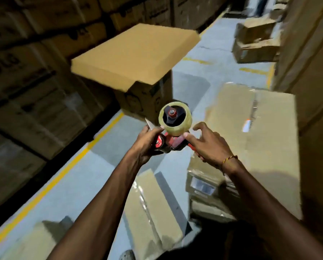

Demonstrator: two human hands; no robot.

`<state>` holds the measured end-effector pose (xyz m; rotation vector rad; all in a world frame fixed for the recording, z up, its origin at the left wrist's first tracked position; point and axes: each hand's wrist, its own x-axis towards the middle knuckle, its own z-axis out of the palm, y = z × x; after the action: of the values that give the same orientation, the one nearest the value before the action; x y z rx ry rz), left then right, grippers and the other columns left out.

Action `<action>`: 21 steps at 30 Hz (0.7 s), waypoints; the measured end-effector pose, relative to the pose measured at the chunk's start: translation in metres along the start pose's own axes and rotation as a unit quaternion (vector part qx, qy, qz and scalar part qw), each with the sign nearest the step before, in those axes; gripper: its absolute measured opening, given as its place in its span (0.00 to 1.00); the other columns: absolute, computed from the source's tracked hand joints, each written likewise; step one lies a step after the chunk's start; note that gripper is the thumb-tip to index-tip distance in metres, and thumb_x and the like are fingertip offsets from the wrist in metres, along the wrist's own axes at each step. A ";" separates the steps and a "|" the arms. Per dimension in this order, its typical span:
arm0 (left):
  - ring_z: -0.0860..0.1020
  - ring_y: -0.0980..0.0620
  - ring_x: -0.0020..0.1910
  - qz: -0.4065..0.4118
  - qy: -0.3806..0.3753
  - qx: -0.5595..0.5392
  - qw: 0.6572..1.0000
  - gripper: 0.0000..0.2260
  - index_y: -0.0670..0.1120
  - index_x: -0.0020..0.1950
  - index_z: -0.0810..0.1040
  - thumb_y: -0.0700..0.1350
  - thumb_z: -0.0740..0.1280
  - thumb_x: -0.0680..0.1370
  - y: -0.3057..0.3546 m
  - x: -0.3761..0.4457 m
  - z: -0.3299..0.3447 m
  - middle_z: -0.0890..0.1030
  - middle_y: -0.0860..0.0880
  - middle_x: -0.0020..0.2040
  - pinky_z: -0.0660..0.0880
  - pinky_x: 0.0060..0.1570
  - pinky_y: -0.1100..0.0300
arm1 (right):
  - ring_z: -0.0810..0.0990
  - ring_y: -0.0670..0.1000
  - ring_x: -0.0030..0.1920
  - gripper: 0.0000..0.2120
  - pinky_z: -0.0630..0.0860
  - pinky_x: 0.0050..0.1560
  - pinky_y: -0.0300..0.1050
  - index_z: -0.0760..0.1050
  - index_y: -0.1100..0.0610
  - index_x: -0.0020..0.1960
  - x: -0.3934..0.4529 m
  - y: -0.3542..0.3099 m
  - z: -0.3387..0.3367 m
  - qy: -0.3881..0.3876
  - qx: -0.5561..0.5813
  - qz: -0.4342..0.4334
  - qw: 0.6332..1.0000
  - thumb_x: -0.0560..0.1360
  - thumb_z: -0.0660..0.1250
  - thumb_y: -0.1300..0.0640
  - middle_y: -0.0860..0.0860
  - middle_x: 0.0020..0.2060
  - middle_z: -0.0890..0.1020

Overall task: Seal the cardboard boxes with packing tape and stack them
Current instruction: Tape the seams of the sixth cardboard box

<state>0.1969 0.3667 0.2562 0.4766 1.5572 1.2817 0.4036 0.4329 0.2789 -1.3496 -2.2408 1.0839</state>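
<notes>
Item: tape gun (169, 142), red and black, carrying a roll (175, 120) of clear tape; you hold it in mid-air between your two hands, above the floor (93, 177) and just left of the big box (254, 139). Handling, as a judgement: light and rigid, top-heavy at the roll; the roll's face is slick, and the pale blade end (149, 124) jutting past your left hand looks sharp, so keep fingertips off it. Best hold is the handle, low and behind the roll, not the roll itself. Left hand (147, 142): fingers curled round the gun's body, thumb lying up against the roll, forearm reaching forward and up. Right hand (206, 144): forefinger pressed to the roll's lower edge, other fingers loosely arched and spread; whether they grip the red handle beneath is hidden. Boxes: the big box lies at right with glossy tape already along its top; a flat box (153, 211) lies below your arms; a box (138, 59) with a raised lid stands ahead. Cardboard is stiff but dents at the corners.
</notes>
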 end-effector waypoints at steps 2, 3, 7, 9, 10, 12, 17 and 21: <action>0.84 0.35 0.46 0.015 0.056 -0.010 0.998 0.13 0.47 0.61 0.71 0.47 0.68 0.78 -0.008 -0.013 -0.036 0.82 0.36 0.55 0.81 0.47 0.34 | 0.83 0.51 0.33 0.16 0.80 0.34 0.48 0.71 0.42 0.58 0.003 -0.016 0.026 -0.080 0.031 -0.030 0.996 0.77 0.66 0.35 0.50 0.36 0.84; 0.84 0.35 0.45 0.019 0.078 -0.019 0.997 0.12 0.46 0.59 0.72 0.46 0.67 0.78 -0.011 -0.021 -0.053 0.82 0.36 0.53 0.82 0.46 0.36 | 0.84 0.51 0.35 0.15 0.80 0.34 0.46 0.72 0.42 0.59 0.004 -0.022 0.038 -0.129 0.055 -0.040 0.989 0.77 0.68 0.38 0.51 0.39 0.84; 0.84 0.40 0.47 0.026 0.120 -0.043 0.991 0.08 0.47 0.57 0.77 0.42 0.65 0.78 -0.036 -0.048 -0.123 0.83 0.37 0.53 0.80 0.48 0.39 | 0.85 0.56 0.37 0.20 0.80 0.34 0.49 0.67 0.45 0.66 0.003 -0.044 0.093 -0.309 0.160 -0.041 0.937 0.79 0.71 0.49 0.55 0.42 0.80; 0.83 0.38 0.49 0.026 0.114 -0.058 0.991 0.09 0.46 0.57 0.76 0.40 0.63 0.78 -0.056 -0.058 -0.157 0.83 0.35 0.54 0.80 0.51 0.39 | 0.84 0.61 0.36 0.21 0.80 0.34 0.52 0.66 0.44 0.67 -0.004 -0.055 0.127 -0.362 0.205 -0.024 0.909 0.79 0.71 0.52 0.55 0.44 0.79; 0.83 0.36 0.50 0.026 0.106 -0.065 0.992 0.10 0.44 0.59 0.76 0.39 0.63 0.78 -0.067 -0.062 -0.173 0.83 0.34 0.54 0.80 0.49 0.41 | 0.84 0.61 0.35 0.21 0.79 0.34 0.52 0.66 0.43 0.66 -0.010 -0.059 0.146 -0.379 0.211 -0.019 0.901 0.79 0.71 0.52 0.57 0.44 0.79; 0.82 0.35 0.48 0.024 0.097 -0.073 0.992 0.14 0.40 0.63 0.75 0.38 0.63 0.78 -0.091 -0.067 -0.207 0.82 0.31 0.54 0.79 0.44 0.47 | 0.81 0.59 0.31 0.19 0.77 0.31 0.50 0.65 0.41 0.64 -0.023 -0.064 0.189 -0.390 0.197 -0.015 0.900 0.79 0.71 0.52 0.61 0.41 0.80; 0.81 0.38 0.51 0.000 0.118 -0.089 0.989 0.16 0.42 0.67 0.74 0.42 0.66 0.79 -0.173 -0.056 -0.290 0.81 0.33 0.58 0.77 0.45 0.48 | 0.75 0.55 0.22 0.18 0.72 0.25 0.49 0.67 0.40 0.62 -0.043 -0.048 0.317 -0.334 0.157 -0.032 0.929 0.80 0.69 0.55 0.54 0.27 0.77; 0.83 0.42 0.52 0.003 0.176 -0.128 0.976 0.13 0.48 0.62 0.78 0.53 0.62 0.84 -0.274 -0.041 -0.354 0.84 0.43 0.56 0.78 0.50 0.49 | 0.73 0.54 0.21 0.19 0.71 0.23 0.45 0.66 0.37 0.62 -0.049 -0.019 0.432 -0.338 0.146 -0.035 0.929 0.80 0.68 0.56 0.52 0.23 0.75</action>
<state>-0.0162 0.0643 0.0005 0.0930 1.6438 1.6100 0.1585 0.1935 0.0104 -0.8374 -2.3833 1.9949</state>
